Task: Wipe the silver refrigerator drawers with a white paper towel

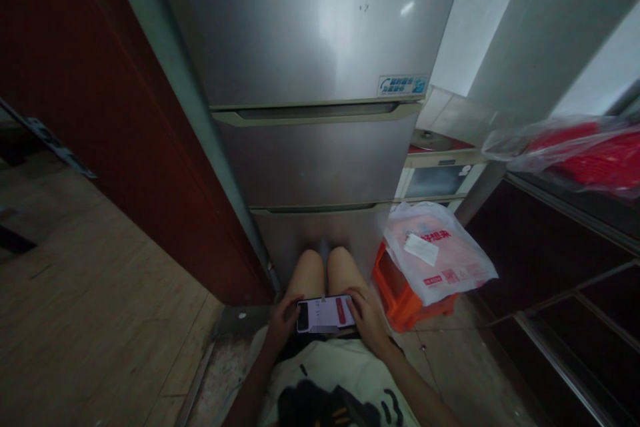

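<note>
Fridge [310, 80] ahead; phone [325, 313] gripped between left hand [284, 321] and right hand [367, 317].

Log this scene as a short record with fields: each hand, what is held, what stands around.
left hand: left hand grips the left end of the phone
right hand: right hand grips its right end
phone: held sideways, screen lit, over the knees
ahead: silver refrigerator, doors shut
right of knees: orange stool with a plastic bag on it
</note>
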### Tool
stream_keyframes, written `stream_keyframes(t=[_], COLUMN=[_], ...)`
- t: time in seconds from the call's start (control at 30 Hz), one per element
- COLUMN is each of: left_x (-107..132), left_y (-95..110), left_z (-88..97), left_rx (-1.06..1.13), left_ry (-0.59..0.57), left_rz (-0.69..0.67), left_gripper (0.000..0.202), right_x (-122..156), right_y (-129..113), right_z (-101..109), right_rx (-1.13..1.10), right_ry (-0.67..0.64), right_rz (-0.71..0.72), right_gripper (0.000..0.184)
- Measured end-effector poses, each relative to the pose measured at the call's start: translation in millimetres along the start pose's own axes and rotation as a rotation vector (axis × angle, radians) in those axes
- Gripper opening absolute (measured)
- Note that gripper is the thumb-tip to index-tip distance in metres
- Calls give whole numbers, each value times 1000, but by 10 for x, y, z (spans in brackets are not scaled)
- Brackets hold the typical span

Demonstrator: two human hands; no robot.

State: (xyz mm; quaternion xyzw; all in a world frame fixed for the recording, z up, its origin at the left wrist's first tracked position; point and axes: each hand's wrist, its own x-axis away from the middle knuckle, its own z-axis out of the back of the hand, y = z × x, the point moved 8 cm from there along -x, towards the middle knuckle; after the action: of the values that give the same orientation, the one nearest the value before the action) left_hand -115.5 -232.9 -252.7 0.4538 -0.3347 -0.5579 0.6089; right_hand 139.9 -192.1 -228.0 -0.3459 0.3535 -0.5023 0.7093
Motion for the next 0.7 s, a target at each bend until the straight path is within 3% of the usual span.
stream_keyframes(t=[0.13, 0.7], left_x=[36, 264], left_y=[127, 159], left_z=[-23, 4], left_rx=[-87, -299], left_ry=[-11, -171], left_rz=[-114, -234], left_gripper=[32, 39], right_x=[1, 13], right_y=[-1, 59], right_z=[-36, -32], right_rx=[4, 22], right_ry=[2, 32], right_rz=[8, 43], right_gripper=[34, 33])
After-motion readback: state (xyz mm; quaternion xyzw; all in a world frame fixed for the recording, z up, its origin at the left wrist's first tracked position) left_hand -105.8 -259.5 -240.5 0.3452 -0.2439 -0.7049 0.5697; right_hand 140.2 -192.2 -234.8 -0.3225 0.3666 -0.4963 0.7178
